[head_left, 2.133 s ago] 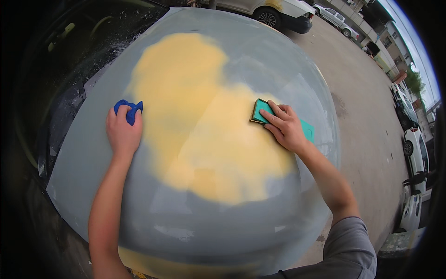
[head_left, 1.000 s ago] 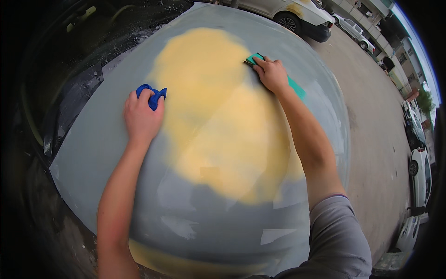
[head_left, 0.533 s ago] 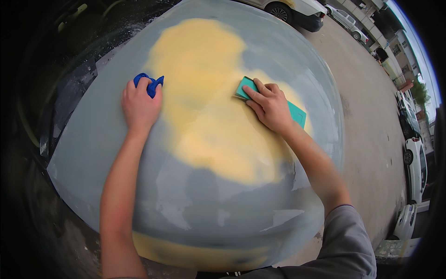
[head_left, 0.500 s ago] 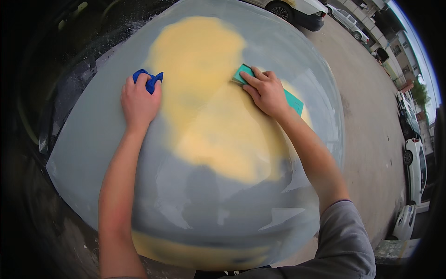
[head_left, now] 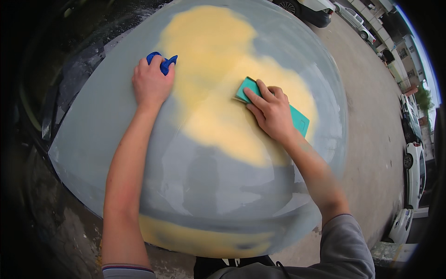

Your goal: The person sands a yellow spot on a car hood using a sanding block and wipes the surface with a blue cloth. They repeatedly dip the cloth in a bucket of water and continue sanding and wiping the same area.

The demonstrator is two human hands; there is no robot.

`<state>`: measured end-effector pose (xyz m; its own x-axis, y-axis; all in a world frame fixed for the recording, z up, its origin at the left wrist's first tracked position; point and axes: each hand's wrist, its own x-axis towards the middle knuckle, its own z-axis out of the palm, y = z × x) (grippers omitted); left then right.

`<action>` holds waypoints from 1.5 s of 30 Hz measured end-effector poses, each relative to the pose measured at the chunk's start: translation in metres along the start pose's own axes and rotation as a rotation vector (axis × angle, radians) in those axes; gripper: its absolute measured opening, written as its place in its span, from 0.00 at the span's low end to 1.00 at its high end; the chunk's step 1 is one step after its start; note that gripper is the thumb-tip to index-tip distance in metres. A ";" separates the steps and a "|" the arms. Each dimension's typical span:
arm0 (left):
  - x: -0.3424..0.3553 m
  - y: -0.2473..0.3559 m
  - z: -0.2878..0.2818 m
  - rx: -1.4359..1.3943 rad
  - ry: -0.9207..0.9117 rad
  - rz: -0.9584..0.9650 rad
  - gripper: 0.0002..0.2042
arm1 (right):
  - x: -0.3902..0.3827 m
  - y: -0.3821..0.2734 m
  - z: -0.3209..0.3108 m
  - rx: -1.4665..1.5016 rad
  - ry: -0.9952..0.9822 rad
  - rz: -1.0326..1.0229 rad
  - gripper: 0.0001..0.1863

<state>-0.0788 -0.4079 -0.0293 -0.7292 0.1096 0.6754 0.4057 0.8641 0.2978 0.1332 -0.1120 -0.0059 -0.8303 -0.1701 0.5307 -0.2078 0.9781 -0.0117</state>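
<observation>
A grey car hood (head_left: 186, 186) with pale yellow patches of filler or primer (head_left: 209, 42) spreads out before me. My right hand (head_left: 274, 114) is wrapped over a long teal sanding block (head_left: 299, 121), which lies against the yellow area right of the middle. Both ends of the block show beyond my fingers, but its underside is hidden. Farther left, my left hand (head_left: 152, 81) grips a bunched blue cloth (head_left: 169, 65) on the grey surface, beside the left edge of the yellow patch.
Another yellow band (head_left: 204, 237) runs along the hood's near edge, close to my body. Concrete ground (head_left: 371, 139) lies to the right, with a white car (head_left: 413, 167) parked there. A white vehicle with a dark bumper (head_left: 316, 14) stands beyond the hood's far end.
In the picture, the sanding block and my right hand have come slightly nearer. My left hand and the cloth appear farther up and to the right. The whole view has also shifted a little.
</observation>
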 end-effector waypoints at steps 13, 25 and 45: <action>-0.004 -0.008 -0.001 0.028 -0.020 -0.023 0.14 | -0.098 -0.083 -0.047 0.138 -0.089 -0.138 0.33; -0.002 -0.017 -0.003 0.018 -0.010 -0.022 0.14 | -0.057 -0.087 -0.032 0.167 -0.067 -0.153 0.29; -0.004 -0.015 -0.005 0.000 -0.029 -0.015 0.13 | -0.030 -0.044 -0.006 0.108 -0.056 -0.129 0.28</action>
<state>-0.0792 -0.4240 -0.0333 -0.7511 0.1107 0.6509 0.3942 0.8660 0.3076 0.1701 -0.1491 -0.0166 -0.8200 -0.3025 0.4859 -0.3662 0.9297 -0.0391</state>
